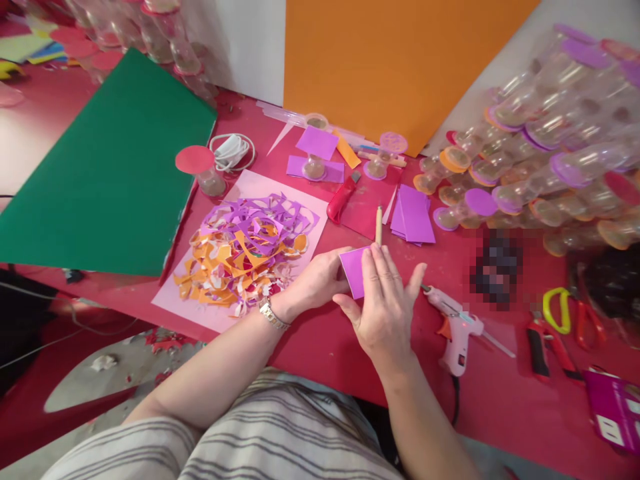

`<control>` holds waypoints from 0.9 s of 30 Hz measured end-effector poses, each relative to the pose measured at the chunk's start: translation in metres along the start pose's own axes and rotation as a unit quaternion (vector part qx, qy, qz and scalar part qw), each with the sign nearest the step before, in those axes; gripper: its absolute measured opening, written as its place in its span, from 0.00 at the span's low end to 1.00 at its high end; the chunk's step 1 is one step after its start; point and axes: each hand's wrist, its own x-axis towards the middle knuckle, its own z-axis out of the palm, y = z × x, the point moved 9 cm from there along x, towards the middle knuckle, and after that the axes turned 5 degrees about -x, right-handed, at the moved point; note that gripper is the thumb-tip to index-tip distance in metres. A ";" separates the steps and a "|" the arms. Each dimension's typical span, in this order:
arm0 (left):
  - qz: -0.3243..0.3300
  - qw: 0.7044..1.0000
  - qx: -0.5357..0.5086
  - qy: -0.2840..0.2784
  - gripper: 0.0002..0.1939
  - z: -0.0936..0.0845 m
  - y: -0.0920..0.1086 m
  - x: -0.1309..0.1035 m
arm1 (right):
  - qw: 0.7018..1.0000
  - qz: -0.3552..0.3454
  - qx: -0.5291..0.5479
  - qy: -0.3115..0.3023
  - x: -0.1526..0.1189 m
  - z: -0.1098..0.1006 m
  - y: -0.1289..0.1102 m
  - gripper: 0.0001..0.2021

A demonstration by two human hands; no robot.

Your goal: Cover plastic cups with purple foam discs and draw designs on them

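A small purple foam or card square (353,272) is between my hands near the table's front edge. My left hand (323,275) holds it from the left side, its fingertips partly hidden by the square. My right hand (385,293) lies over the square's right part with fingers stretched out, thumb and little finger spread. Just beyond my right fingertips is a thin wooden stick-like tool (379,223). A stack of purple rectangles (413,215) lies to the right, and a red box cutter (344,199) lies farther back.
Purple and orange scraps (250,247) are heaped on a pink sheet (187,297). A pink glue gun (457,327) lies right, before pliers (553,350). Hourglass-like clear pieces (565,133) are piled back right. A green board (110,173) covers the left; an orange board (390,60) stands behind.
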 end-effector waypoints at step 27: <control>0.042 0.995 0.086 0.026 0.23 -0.008 -0.006 0.000 | 1.000 -0.013 0.010 -0.008 0.005 0.002 -0.008 0.29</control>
